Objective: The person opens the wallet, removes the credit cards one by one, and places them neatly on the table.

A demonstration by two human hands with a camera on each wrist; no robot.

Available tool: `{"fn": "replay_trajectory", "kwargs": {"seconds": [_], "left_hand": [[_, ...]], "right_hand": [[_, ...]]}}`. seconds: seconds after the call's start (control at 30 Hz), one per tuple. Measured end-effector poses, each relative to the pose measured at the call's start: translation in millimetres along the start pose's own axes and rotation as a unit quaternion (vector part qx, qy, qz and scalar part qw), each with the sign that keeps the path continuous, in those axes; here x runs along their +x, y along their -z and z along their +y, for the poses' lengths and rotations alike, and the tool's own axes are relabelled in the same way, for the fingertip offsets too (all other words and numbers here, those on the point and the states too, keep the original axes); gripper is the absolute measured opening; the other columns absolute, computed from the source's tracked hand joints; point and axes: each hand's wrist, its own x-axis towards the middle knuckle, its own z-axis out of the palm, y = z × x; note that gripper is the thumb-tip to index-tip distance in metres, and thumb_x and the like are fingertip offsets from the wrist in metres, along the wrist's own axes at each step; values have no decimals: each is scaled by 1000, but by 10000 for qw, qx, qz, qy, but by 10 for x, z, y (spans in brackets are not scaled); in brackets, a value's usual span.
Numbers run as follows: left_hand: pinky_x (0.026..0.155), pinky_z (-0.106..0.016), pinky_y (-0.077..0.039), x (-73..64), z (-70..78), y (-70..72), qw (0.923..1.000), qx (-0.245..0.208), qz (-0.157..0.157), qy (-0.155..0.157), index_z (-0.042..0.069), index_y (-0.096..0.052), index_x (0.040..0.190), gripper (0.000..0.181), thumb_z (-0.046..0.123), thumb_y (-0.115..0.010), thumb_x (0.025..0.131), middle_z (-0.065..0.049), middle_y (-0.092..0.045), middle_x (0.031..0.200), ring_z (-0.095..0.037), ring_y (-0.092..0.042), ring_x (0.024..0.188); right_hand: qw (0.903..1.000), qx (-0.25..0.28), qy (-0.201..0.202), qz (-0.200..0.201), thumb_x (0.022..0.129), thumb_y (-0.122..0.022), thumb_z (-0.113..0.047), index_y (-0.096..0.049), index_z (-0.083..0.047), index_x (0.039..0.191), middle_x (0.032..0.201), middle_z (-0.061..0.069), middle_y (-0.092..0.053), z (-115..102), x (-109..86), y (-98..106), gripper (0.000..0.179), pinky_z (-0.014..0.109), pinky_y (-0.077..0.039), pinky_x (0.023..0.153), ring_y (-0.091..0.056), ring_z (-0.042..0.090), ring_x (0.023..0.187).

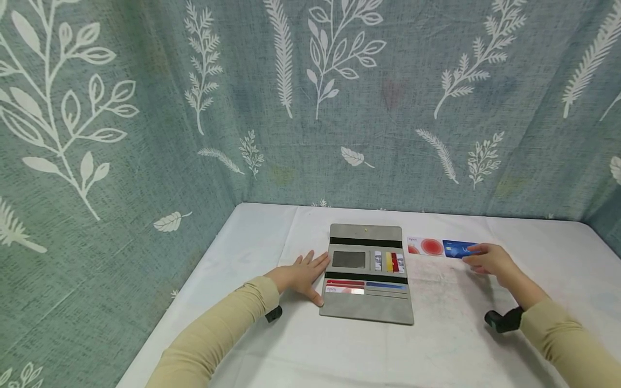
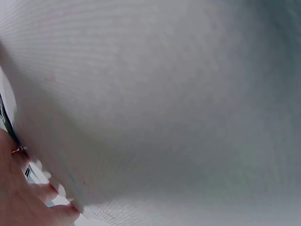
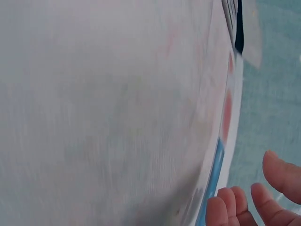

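A grey wallet [image 1: 366, 312] lies unfolded on the white table, with several cards showing in its slots and a dark window pocket in its middle panel. My left hand [image 1: 303, 277] rests flat with spread fingers at the wallet's left edge, thumb and fingertips right at it. To the right of the wallet lie a white card with red circles [image 1: 426, 246] and, beside it, a blue card [image 1: 456, 249]. My right hand [image 1: 492, 261] is over the right end of the blue card, hiding part of it. In the right wrist view its thumb [image 3: 282, 174] stands apart from the loosely bent fingers.
The white table cloth [image 1: 359, 355] reaches back to a green curtain [image 1: 339, 161] with white leaf prints, which also runs down the left side. A dark wrist camera [image 1: 504, 320] sits under the right sleeve, another [image 1: 274, 313] under the left.
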Motion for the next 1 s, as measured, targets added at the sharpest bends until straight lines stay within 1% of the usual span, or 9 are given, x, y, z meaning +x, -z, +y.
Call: {"fn": "replay_trajectory", "kwargs": {"seconds": [0.1, 0.17, 0.37, 0.43, 0.6, 0.83, 1.0], "left_hand": [[111, -52, -6, 5, -3, -3, 10000, 23, 5, 4, 12, -4, 148, 115, 60, -69, 67, -2, 2, 155, -35, 5, 140], [111, -52, -6, 8, -5, -8, 10000, 39, 9, 7, 12, -4, 148, 115, 60, -69, 67, -2, 2, 155, -35, 4, 140], [111, -52, -6, 15, -12, -22, 10000, -11, 15, 9, 12, -5, 148, 115, 60, -69, 66, -2, 2, 155, -34, 5, 140], [111, -52, -5, 18, -15, -24, 10000, -12, 6, 18, 12, -4, 148, 115, 60, -69, 66, -2, 2, 155, -34, 5, 140], [111, -52, -5, 28, -14, -26, 10000, 15, -19, 30, 12, -4, 149, 115, 60, -69, 66, -1, 3, 155, -34, 6, 140], [111, -52, -5, 24, -12, -27, 10000, 30, -7, 28, 12, -4, 148, 115, 60, -69, 66, -2, 3, 155, -35, 6, 140], [111, -52, -5, 20, -9, -15, 10000, -8, -6, 30, 12, -4, 148, 115, 60, -69, 66, -2, 3, 155, -35, 6, 140]], "right_hand": [[9997, 12, 187, -122, 85, -66, -19, -37, 13, 127, 121, 32, -44, -29, -49, -75, 60, 33, -52, 78, -59, 19, 84], [9992, -6, 321, -222, 85, -65, -19, -39, 13, 126, 116, 31, -49, -43, -85, -120, 58, 33, -52, 77, -59, 17, 81], [9977, -17, 511, -450, 87, -63, -18, -43, 13, 122, 99, 17, -62, -67, -169, -264, 50, 30, -52, 74, -58, 14, 76], [9970, -46, 569, -520, 87, -62, -18, -45, 12, 121, 97, 15, -62, -81, -197, -320, 49, 29, -52, 73, -58, 14, 76], [9950, -199, 754, -617, 87, -62, -17, -49, 12, 118, 99, 16, -62, -146, -265, -486, 44, 28, -51, 71, -55, 16, 77], [9941, -344, 816, -622, 84, -64, -12, -57, 8, 111, 94, 13, -63, -254, -308, -726, 34, 26, -49, 67, -53, 18, 75], [9926, -485, 912, -646, 83, -66, -12, -60, 6, 110, 93, 12, -62, -311, -325, -862, 32, 25, -49, 68, -52, 19, 74]]}}
